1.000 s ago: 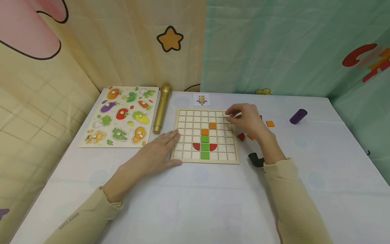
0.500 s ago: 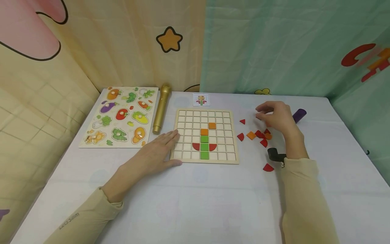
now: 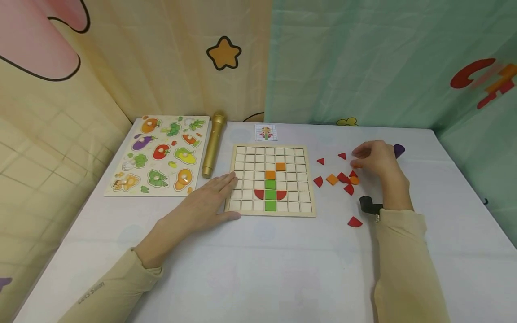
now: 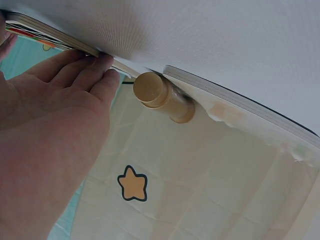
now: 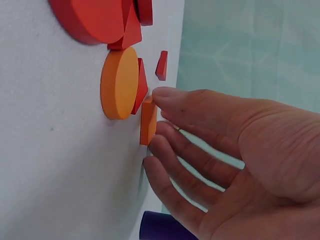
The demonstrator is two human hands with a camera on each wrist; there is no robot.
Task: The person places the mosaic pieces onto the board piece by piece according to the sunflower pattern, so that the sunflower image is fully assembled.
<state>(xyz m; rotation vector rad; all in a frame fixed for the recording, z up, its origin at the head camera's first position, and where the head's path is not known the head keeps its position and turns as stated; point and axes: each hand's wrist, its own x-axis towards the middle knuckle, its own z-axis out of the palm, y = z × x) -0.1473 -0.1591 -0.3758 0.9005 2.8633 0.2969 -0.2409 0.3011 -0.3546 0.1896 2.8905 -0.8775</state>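
The head view looks forward and down from above the near side of the white cloth-covered table (image 3: pixel 250 269), distant enough to include the left hand (image 3: pixel 203 200), the right hand (image 3: pixel 377 159) and the far pale yellow fabric curtain (image 3: pixel 161 63). The left wrist view, upside down and close behind its hand, faces the far side, sharing the gold cylindrical microphone (image 4: pixel 162 95) and black-outlined orange star (image 4: pixel 134 185) with it. The right wrist view, rolled sideways, looks very near across the tabletop; it shares the flat orange disc (image 5: pixel 119 84) and dark purple cylinder (image 5: pixel 165 228).
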